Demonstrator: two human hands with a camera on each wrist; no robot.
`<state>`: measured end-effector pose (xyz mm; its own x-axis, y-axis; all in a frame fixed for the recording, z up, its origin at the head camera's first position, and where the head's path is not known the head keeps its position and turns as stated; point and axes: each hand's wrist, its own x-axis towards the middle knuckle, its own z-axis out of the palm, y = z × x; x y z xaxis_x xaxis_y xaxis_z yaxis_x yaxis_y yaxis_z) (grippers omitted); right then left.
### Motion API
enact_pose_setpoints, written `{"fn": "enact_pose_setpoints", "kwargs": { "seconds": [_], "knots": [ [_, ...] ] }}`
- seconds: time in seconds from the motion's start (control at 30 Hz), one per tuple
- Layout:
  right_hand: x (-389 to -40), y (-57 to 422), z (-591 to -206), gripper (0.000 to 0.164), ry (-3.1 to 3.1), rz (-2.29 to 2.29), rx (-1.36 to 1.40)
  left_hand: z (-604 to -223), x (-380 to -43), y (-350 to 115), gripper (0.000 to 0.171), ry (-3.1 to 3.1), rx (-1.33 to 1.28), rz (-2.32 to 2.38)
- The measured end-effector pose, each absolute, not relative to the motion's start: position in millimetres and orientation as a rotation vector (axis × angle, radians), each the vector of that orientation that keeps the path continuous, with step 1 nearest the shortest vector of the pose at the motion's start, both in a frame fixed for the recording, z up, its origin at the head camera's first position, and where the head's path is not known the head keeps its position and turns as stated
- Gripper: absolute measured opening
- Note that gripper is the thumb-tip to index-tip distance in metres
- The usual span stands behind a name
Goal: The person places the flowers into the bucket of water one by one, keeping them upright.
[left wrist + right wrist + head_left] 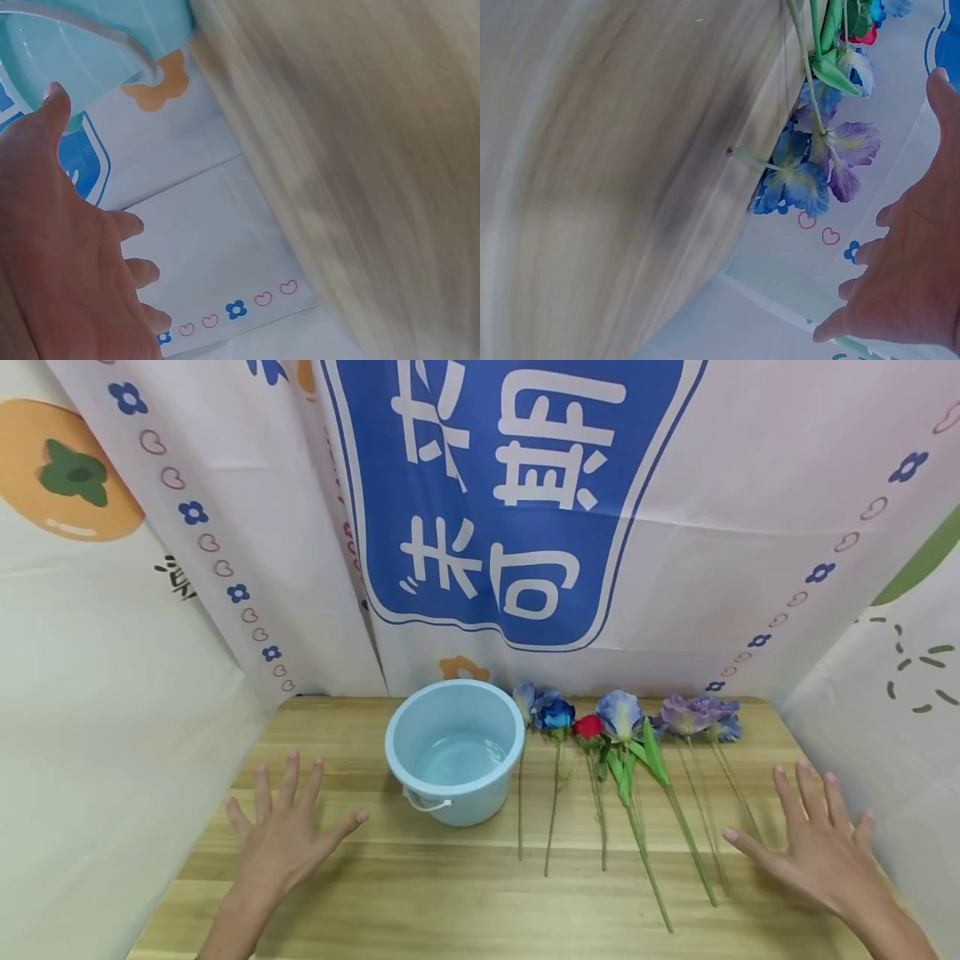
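My left hand (281, 839) is spread with straight fingers over the left part of the wooden table, holding nothing. To its right stands a light blue bucket (480, 802), upright, its handle hanging at the front; nothing shows inside it. My right hand (821, 852), also spread and holding nothing, is at the table's right side. Nearest to it are a purple flower (686, 714) and a blue flower (726, 727). Further left lie a pale blue iris (620, 714), a red rose (588, 727) and a blue rose (557, 714), their stems pointing toward me.
The wooden table (450, 902) meets a white printed cloth (690, 593) with a blue sign panel at its back edge. White cloth (90, 693) also hangs along both sides. Green leaves (655, 756) lie among the stems between the bucket and my right hand.
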<state>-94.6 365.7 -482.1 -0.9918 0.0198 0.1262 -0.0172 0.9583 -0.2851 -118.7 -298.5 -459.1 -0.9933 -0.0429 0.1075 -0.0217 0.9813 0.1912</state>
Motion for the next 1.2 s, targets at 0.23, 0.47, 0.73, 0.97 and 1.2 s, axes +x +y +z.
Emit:
{"fn": "enact_pose_setpoints", "kwargs": {
  "seconds": [0.23, 0.47, 0.73, 0.97, 1.2],
  "knots": [
    [-100, 354, -480, 0.116, -2.993, 0.493, 0.059, -452, -122, -294, 0.111, -2.999, 0.022, -0.286],
    [-110, 332, -477, 0.115, -3.001, 0.6, 0.088, -446, -129, -283, 0.109, -2.968, -0.017, -0.333],
    [-118, 304, -473, 0.115, -2.963, 0.706, 0.126, -442, -137, -271, 0.105, -2.937, -0.055, -0.426],
    [-127, 279, -472, 0.113, -2.932, 0.829, 0.158, -436, -144, -265, 0.096, -2.896, -0.112, -0.54],
    [-134, 255, -471, 0.111, -2.925, 0.97, 0.15, -434, -153, -261, 0.089, -2.784, -0.218, -0.674]
  ]
}}
